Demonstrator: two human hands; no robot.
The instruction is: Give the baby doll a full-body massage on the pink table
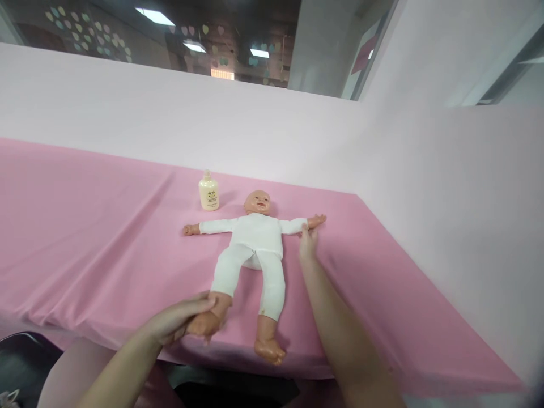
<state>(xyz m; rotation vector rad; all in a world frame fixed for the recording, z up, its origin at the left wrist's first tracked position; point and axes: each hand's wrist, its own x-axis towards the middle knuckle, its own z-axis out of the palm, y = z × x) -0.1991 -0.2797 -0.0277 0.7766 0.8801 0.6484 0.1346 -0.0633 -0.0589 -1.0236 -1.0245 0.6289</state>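
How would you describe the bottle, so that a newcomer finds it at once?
On the pink tablecloth, a baby doll lies face up. In the picture, the bottle stands upright to the left of the doll's head. Unlike the white-clothed doll, it is pale yellow, with dark print on its front.

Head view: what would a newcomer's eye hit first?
The doll in white, face up mid-picture, arms spread on pink cloth. Then the left hand around its ankle, the right hand at its opposite wrist. Beyond, a pale-yellow bottle stands left of its head.
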